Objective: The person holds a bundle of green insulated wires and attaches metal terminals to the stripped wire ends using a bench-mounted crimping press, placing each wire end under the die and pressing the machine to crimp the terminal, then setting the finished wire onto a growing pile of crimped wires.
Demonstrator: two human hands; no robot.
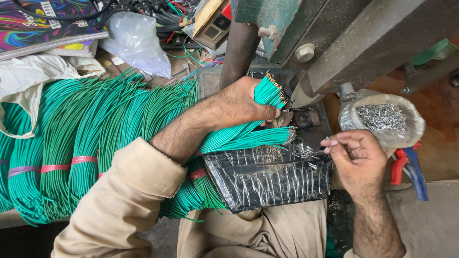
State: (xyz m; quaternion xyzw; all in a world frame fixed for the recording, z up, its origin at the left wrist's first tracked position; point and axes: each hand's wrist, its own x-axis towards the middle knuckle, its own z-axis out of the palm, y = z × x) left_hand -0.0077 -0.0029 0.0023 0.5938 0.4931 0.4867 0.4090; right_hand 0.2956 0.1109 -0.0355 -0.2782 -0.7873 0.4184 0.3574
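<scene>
Left hand (246, 102) grips green wires (267, 91) beside the press (306, 93); right hand (356, 155) pinches a terminal (328, 139).

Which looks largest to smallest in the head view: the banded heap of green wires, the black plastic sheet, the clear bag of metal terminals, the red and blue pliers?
1. Heap of green wires
2. Black plastic sheet
3. Bag of metal terminals
4. Pliers, though partly hidden behind the right hand.

Even soft daylight, mild shadows, sharp focus throughout, slight wide-angle bending at edges, no glare
</scene>
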